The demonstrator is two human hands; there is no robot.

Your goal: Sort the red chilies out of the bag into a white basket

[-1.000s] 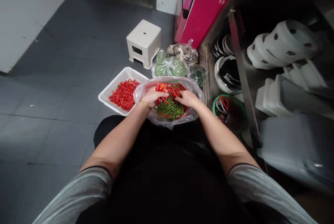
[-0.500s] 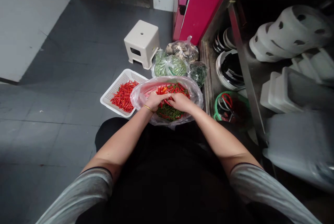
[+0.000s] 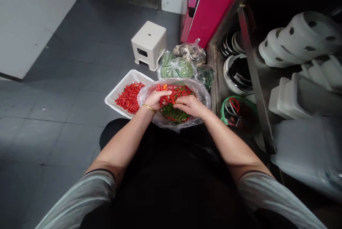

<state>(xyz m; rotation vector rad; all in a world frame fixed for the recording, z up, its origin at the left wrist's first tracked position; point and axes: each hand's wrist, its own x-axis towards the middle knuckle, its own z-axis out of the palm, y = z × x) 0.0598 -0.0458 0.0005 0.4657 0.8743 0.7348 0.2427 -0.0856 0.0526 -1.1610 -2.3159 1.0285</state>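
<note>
A clear plastic bag [image 3: 201, 88] stands open in front of me, holding red chili peppers [image 3: 184, 89] and a heap of green stems [image 3: 175, 112]. Over the bag's left side, my left hand [image 3: 157, 100], with a gold bangle at the wrist, is closed around several red chili peppers. My right hand [image 3: 191, 105] pinches at a red chili pepper beside the left fingers; its fingertips are partly hidden. Left of the bag, a white perforated basket [image 3: 113, 100] holds many red chilies [image 3: 129, 97].
A white stool [image 3: 149, 40] stands beyond the basket. Bagged green vegetables [image 3: 177, 68] and a bag of mushroom-like pieces [image 3: 191, 51] lie behind the chili bag. At right, a metal shelf [image 3: 255, 76] sits above a green basket [image 3: 223, 109] with scissors [image 3: 233, 106].
My hands have drawn apart a little, and the right one has shifted right. More of the chilies in my left hand now shows. The view has shifted slightly.
</note>
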